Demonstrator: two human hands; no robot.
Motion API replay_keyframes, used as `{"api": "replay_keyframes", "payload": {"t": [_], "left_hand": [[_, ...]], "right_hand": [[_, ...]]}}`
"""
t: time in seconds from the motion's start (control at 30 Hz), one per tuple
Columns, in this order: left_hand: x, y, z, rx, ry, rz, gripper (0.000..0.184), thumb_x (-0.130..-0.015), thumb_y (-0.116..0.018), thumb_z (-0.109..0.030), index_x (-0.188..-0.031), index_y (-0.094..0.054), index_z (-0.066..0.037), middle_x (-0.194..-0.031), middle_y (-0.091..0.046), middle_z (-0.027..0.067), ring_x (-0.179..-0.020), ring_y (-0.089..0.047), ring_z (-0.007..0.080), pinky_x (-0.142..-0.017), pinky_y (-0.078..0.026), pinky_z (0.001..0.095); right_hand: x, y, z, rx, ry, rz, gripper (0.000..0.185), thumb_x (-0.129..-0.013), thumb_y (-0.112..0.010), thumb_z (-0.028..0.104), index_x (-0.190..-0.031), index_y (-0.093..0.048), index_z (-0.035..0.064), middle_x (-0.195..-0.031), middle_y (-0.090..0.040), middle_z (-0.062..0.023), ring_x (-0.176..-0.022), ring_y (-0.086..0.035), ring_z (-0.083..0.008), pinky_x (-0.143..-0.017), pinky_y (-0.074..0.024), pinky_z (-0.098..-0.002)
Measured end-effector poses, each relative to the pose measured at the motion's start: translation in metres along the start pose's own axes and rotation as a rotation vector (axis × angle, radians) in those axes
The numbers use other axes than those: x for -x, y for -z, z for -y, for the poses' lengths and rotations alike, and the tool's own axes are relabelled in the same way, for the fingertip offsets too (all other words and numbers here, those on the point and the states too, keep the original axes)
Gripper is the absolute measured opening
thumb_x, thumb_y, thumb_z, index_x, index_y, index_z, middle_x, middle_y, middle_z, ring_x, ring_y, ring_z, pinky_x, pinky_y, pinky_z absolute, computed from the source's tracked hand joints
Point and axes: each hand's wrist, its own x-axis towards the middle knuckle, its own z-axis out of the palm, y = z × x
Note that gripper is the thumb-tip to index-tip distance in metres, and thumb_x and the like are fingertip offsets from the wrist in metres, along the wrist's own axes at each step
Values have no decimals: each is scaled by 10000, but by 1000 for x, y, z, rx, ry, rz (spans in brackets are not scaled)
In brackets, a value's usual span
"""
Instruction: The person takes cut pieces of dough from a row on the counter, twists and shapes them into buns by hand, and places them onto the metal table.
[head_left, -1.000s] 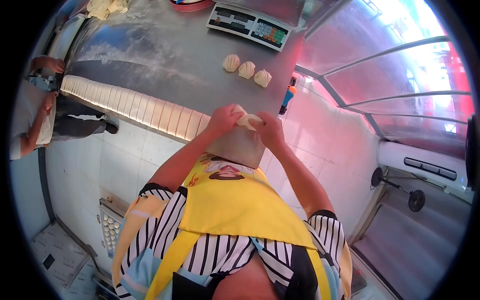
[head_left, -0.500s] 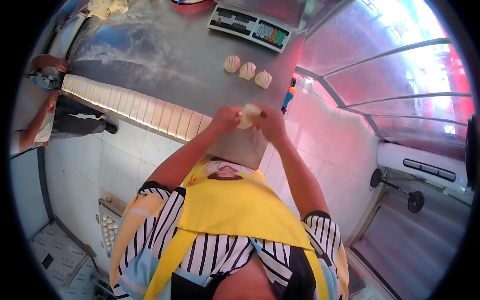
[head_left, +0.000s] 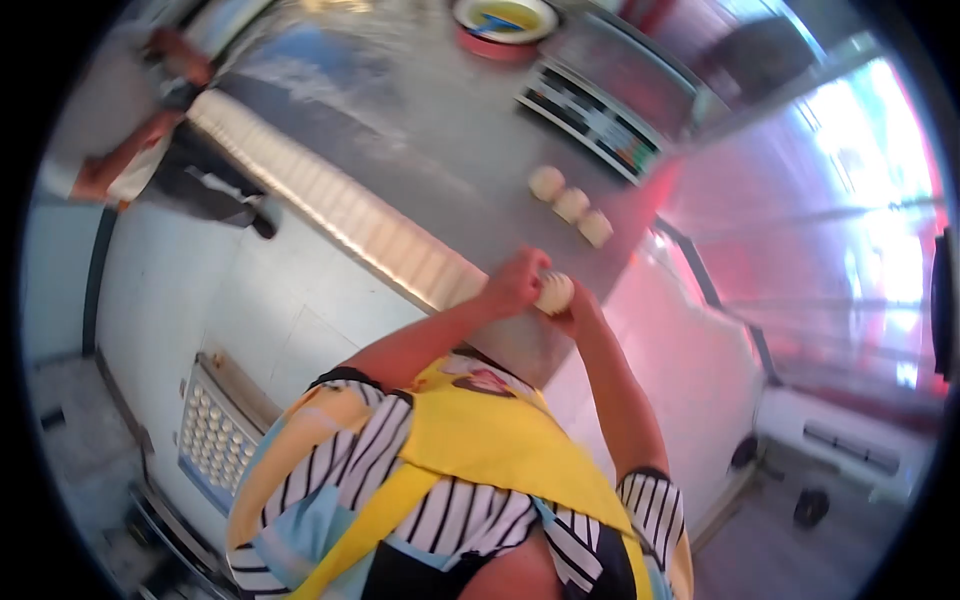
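Shifted since the earlier frame: the whole view, apparently tilted with the head, carrying scale (head_left: 590,122) and buns (head_left: 571,206) rightward and down; also the left hand (head_left: 520,283) and right hand (head_left: 580,312), drawn slightly closer about the dough (head_left: 554,294). Changed likewise: the dough's outline, from a loose, stretched piece to a rounded, ridged lump.

Now over the table (head_left: 430,140), near its right edge, between both hands. At the dough's left side, fingers of the left hand bent inward; whether pinching or merely touching, impossible to tell through the blur. Around its right and lower side, fingers of the right hand closed on it, tips hidden.

Judged from appearance: light, soft, pliant, perhaps faintly tacky, easily dented, with ridges liable to flatten under pressure. Best taken low on the sides or cradled from beneath, with slight force, clear of the ridges.

Below: grey, metallic-looking, dulled by whitish smears toward the far left. Along the near edge, a long row of pale slices (head_left: 350,215), side by side. Beyond the hands, three buns in a slanting line, near the scale. Farther off, a white bowl (head_left: 548,22) with yellow contents, above a red basin (head_left: 490,46).

At the table's left end, a second person (head_left: 110,110), blurred. Lower left, a tray (head_left: 207,488) of round, pale pieces. Underfoot, a whitish floor (head_left: 230,275). At right, translucent panels (head_left: 840,220) in bright, pinkish light.
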Motion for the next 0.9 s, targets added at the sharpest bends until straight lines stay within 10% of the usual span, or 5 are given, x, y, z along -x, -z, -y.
{"api": "replay_keyframes", "payload": {"t": [0.07, 0.13, 0.43, 0.63, 0.9], "left_hand": [[-6, -11, 27, -200, -240, -162, 344, -762, -567, -181, -1080, -552, -49, -1023, -597, 163, -871, -598, 318, -730, -470, 393], [-15, 10, 12, -20, 98, 283, 333, -762, -560, -254, -1025, -624, -60, -958, -635, 185, -863, -617, 336, -728, -476, 409], [-25, -12, 54, -237, 49, 162, 214, -785, -525, -193, -945, -580, -62, -744, -643, 164, -661, -625, 323, -603, -489, 411], [-20, 0, 30, 89, 474, 342, 162, -814, -470, -91, -973, -484, -61, -591, -578, 105, -416, -557, 194, -370, -434, 337], [-24, -6, 32, 174, 566, 259, 136, -764, -547, -121, -895, -547, -81, -675, -609, 98, -479, -596, 209, -437, -463, 349]], "right_hand": [[7, -5, 3, 39, -35, 17, 249, -883, -475, 319, -1034, -589, 156, -931, -623, -32, -830, -620, -173, -624, -554, -380], [21, -16, 7, 155, -30, 53, 284, -895, -468, 346, -1059, -581, 143, -946, -623, -31, -809, -615, -156, -625, -551, -348], [-6, 1, -6, 335, 325, 6, 265, -902, -494, 270, -1057, -569, 69, -829, -606, -46, -582, -546, -105, -545, -491, -244], [-11, 14, -4, 780, 335, -9, 185, -884, -506, 125, -1060, -497, 67, -744, -573, -63, -472, -527, -117, -417, -475, -265], [-30, 19, -23, 708, 473, -142, 154, -862, -488, 83, -1012, -463, 53, -654, -540, -51, -441, -532, -131, -379, -480, -263]]}}
